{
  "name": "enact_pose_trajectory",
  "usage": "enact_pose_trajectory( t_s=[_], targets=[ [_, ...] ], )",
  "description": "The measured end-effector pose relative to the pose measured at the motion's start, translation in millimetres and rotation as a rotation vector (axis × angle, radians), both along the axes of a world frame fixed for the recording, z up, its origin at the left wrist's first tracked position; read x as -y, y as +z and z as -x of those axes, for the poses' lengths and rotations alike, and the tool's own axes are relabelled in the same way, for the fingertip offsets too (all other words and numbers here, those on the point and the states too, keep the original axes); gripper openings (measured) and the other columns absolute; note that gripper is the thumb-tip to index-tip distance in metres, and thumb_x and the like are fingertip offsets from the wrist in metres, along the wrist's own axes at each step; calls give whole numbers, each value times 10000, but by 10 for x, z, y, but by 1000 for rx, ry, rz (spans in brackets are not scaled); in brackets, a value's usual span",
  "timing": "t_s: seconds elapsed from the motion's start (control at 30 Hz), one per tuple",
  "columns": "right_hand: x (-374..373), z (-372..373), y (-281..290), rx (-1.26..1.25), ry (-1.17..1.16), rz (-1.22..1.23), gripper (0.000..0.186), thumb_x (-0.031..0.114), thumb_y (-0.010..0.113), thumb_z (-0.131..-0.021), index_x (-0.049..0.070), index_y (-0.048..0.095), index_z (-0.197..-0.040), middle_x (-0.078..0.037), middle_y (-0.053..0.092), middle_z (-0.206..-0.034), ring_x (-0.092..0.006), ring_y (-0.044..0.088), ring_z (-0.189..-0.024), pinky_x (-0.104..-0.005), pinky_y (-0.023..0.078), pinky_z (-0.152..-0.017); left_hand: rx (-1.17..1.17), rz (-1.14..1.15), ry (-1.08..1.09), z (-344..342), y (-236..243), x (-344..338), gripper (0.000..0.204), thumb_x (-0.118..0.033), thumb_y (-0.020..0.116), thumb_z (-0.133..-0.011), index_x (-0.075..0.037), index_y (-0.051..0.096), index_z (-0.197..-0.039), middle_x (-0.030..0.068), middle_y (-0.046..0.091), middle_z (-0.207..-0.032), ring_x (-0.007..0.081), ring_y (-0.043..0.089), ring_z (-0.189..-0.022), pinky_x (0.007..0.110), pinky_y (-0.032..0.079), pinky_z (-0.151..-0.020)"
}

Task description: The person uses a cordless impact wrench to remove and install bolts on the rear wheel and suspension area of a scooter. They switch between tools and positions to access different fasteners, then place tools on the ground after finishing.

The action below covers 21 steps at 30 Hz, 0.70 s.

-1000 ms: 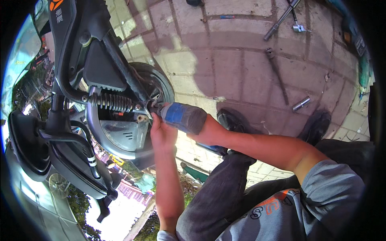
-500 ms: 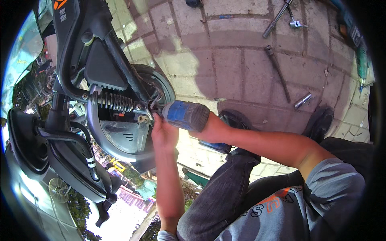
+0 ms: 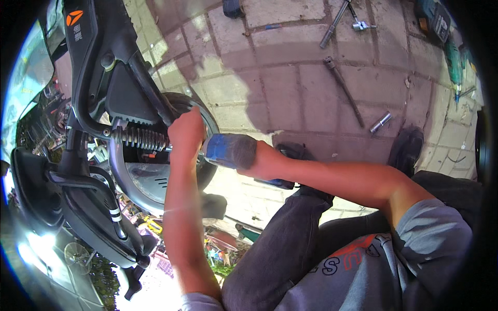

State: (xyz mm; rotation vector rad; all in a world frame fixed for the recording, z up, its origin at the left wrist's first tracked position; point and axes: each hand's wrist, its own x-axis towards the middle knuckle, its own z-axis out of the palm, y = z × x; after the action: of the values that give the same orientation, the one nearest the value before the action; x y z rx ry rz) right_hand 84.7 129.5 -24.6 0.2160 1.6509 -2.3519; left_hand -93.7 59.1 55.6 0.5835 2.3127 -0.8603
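My right hand (image 3: 263, 159) grips the blue and black impact wrench (image 3: 229, 149), whose front end points left toward the electric scooter (image 3: 106, 36). In front of the tool, my left hand (image 3: 187, 132) is closed at the lower end of the coil-spring shock absorber (image 3: 139, 139), near the rear wheel (image 3: 210, 120). What its fingers hold is hidden, and so is the tool's tip. Beneath the spring runs a grey cover (image 3: 142, 179) with slots.
On the paving (image 3: 280, 88) lie a long dark bar (image 3: 345, 93), a shiny socket (image 3: 381, 123), a metal rod (image 3: 333, 28) and a small silver joint piece (image 3: 360, 25). At the far right is a green tool (image 3: 453, 72). My shoe (image 3: 406, 150) rests nearby.
My left hand has moved up and left, from below the shock's lower mount to over it, and now hides it. The impact wrench and right hand have shifted slightly left. The view has shifted slightly.
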Motion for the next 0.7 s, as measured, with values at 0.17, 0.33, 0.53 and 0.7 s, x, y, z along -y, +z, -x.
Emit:
enact_pose_trajectory(
  t_s=[0.17, 0.33, 0.53, 0.7],
  targets=[
    [-83, 2, 2, 186, 92, 124, 351, 235, 659, -685, 5, 598, -942, -208, 636, -897, -361, 612, -877, -398, 490, -781, -5, -578, 499, -91, 219, 173, 322, -102, 622, -795, -28, 565, -1104, 142, 661, -804, 209, 653, -760, 297, 485, -677],
    [-23, -21, 95, 165, 93, 37, 351, 261, 664, -687, 1, 614, -917, -211, 647, -882, -372, 620, -878, -402, 498, -765, -127, -818, 606, -339, 530, 315, 258, -32, 532, -885, -7, 519, -1141, 95, 671, -833, 110, 616, -803, 235, 459, -731],
    [-60, 41, -7, 131, 167, 73, 354, 289, 665, -706, 18, 615, -928, -195, 648, -876, -369, 617, -872, -405, 495, -749, 87, -932, 772, -553, 549, 497, 482, 65, 375, -881, -11, 298, -1350, 139, 516, -1262, 85, 530, -849, 185, 417, -725],
    [-83, 25, 153, 141, 45, 100, 322, 253, 645, -715, 12, 609, -925, -207, 641, -856, -379, 611, -874, -405, 492, -758, 130, -1033, 883, -579, 556, 463, 567, 64, 379, -829, -14, 259, -1377, 164, 519, -1245, 54, 450, -679, 174, 399, -650]
  ],
)
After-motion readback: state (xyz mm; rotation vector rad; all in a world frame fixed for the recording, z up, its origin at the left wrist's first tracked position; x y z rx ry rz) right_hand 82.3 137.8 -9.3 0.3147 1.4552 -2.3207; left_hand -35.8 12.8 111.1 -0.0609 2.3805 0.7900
